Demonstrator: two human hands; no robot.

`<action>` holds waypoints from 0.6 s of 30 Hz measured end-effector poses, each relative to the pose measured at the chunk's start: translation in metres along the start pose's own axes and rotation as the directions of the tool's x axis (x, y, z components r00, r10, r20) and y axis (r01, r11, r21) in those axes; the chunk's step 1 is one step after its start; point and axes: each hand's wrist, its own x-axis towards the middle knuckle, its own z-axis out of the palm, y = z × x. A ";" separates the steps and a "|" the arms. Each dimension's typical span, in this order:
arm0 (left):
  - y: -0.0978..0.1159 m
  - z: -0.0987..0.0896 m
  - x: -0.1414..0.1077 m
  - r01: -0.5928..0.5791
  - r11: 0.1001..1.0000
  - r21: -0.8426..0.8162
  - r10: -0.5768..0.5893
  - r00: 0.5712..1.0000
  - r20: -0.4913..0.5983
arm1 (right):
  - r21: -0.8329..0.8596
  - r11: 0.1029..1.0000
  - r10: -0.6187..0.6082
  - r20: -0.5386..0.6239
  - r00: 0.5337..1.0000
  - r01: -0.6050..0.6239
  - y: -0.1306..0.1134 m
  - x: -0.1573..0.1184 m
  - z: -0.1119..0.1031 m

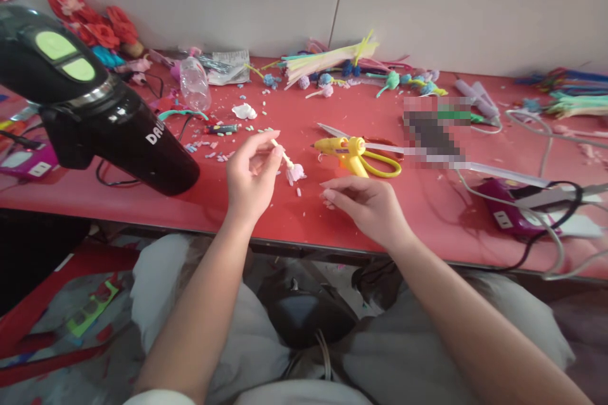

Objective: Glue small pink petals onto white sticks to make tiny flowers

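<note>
My left hand (254, 174) pinches the pale yellow stem of a small flower (295, 172), thumb against fingertips. The flower's pink, petal-like head hangs tilted down to the right, just above the red table. To the right, my right hand (363, 202) is closed, with its thumb and fingertips together close to the tabletop. Small pink bits (329, 204) show at those fingertips; whether any is gripped I cannot make out. A yellow glue gun (342, 150) lies just beyond my right hand, beside scissors (384, 164) with yellow and red handles.
A black bottle-shaped appliance (142, 133) leans in at the left. Pink and green bits scatter over the red table (285, 114). Along the wall lie pipe cleaners (327, 63), pompom flowers and a clear plastic bottle (194, 85). Purple power strips (515, 209) and cords lie at both sides.
</note>
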 end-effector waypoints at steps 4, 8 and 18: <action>0.003 0.001 -0.001 0.045 0.995 -0.089 -0.041 0.998 0.050 | 0.044 0.999 0.018 -0.062 0.998 -0.016 -0.002 0.000 0.001; 0.005 0.002 -0.001 0.075 0.993 -0.093 -0.069 0.995 0.072 | 0.015 0.999 -0.029 -0.100 0.995 0.030 -0.006 -0.002 0.002; 0.005 0.005 -0.004 0.141 0.981 -0.135 -0.126 0.985 0.114 | -0.031 0.997 -0.080 -0.119 0.990 0.077 -0.009 -0.004 0.005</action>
